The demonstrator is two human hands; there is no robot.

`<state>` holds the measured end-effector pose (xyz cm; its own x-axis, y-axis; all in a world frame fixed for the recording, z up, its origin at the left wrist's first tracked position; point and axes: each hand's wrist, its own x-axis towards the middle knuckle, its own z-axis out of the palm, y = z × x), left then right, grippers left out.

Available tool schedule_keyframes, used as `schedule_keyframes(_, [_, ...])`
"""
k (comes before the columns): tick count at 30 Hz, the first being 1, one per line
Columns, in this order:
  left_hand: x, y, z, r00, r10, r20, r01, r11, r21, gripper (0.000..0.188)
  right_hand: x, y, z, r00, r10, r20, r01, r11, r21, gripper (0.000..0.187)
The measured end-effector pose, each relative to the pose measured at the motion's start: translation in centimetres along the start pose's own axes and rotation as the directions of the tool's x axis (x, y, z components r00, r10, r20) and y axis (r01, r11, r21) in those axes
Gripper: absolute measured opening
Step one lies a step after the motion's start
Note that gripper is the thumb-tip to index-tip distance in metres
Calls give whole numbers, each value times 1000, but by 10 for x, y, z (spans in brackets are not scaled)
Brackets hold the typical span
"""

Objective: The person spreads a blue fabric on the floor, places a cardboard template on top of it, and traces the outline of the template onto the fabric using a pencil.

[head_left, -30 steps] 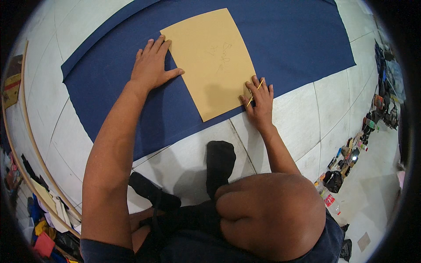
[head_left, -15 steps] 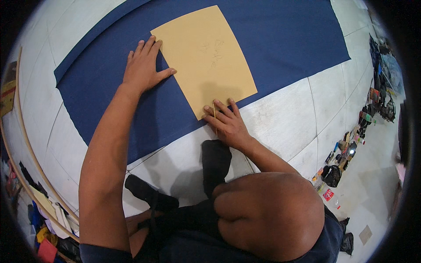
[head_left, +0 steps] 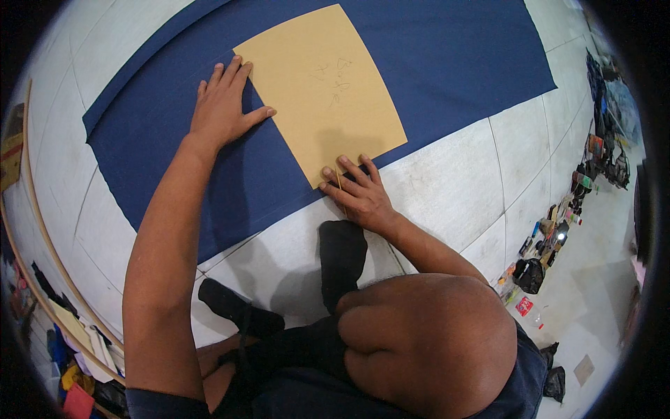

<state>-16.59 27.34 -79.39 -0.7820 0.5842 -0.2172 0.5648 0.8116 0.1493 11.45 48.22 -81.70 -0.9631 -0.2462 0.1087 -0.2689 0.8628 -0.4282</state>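
Observation:
A tan pattern sheet (head_left: 314, 91) of stiff paper or card, with faint handwriting, lies flat on a dark blue cloth (head_left: 460, 63). Along its left edge, my left hand (head_left: 222, 112) rests open, fingertips and thumb touching the edge and the palm over the cloth. At the sheet's near edge my right hand (head_left: 359, 192) presses down with fingers spread. A thin yellowish stick (head_left: 339, 179) is tucked between fingers of that hand; its exact kind is too small to make out.
The cloth lies on a white tiled floor (head_left: 447, 188). My black-socked feet (head_left: 342, 258) are close to its near edge. Small items, black bags and a plastic bottle (head_left: 529, 311) line the right side. Curved wooden strips (head_left: 59, 272) and coloured scraps (head_left: 77, 401) are at left.
Both hands keep their places on the sheet. The whole view has shifted very slightly, with sheet and cloth appearing a little higher and further left.

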Motion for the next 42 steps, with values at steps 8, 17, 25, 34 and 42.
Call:
schedule_keyframes(8, [-1,2,-6,1000,23,6,-23,1000,1,102,-1,0,0,1000,-16,2,16,1000,-12,40])
schedule_keyframes(17, [0,2,-7,999,11,31,-11,1000,-2,101,2,1,-3,998,-33,49,34,999,-15,39])
schedule_keyframes(25, [-3,-2,-3,999,44,-20,-45,997,-62,102,0,0,-2,999,-26,36,26,1000,-10,42])
schedule_keyframes(34, [-4,3,-11,1000,18,24,-14,989,-146,102,1,-1,-6,999,-25,26,25,1000,-17,45])
schedule_keyframes(42, [-3,5,-16,999,7,41,-1,989,-146,103,1,-2,-4,999,-28,-24,27,1000,-3,42])
